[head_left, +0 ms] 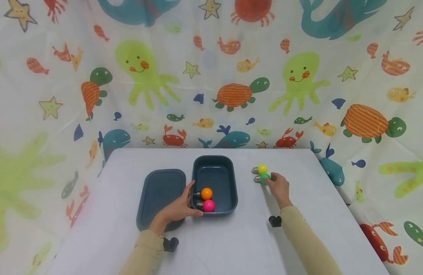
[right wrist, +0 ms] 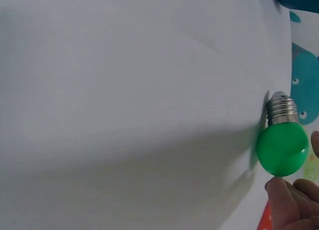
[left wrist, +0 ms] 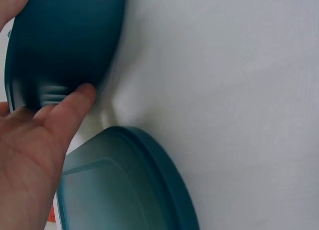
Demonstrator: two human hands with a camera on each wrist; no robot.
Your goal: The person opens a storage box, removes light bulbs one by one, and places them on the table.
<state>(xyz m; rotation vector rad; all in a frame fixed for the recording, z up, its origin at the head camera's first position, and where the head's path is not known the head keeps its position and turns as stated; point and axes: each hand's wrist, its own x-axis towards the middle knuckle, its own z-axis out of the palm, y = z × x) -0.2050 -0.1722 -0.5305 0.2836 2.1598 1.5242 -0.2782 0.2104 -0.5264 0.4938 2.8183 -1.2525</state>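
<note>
In the head view, my left hand (head_left: pixel 177 208) holds the dark blue box (head_left: pixel 236 191) at its near left corner, thumb along the front rim and fingers at the left wall. An orange light bulb (head_left: pixel 206 193) and a pink light bulb (head_left: pixel 209 206) lie inside, metal bases pointing left. To the right of the box, my right hand (head_left: pixel 279 189) has thumb and fingers about a green light bulb (right wrist: pixel 283 149) that lies on the table. Just behind it lies a yellow light bulb (head_left: pixel 262 169). Both bases point left.
A dark blue lid (head_left: pixel 161 194) lies flat on the white table (head_left: pixel 232 248), left of the box and partly under my left forearm. A curtain (head_left: pixel 204 65) printed with sea animals hangs behind and at both sides of the table.
</note>
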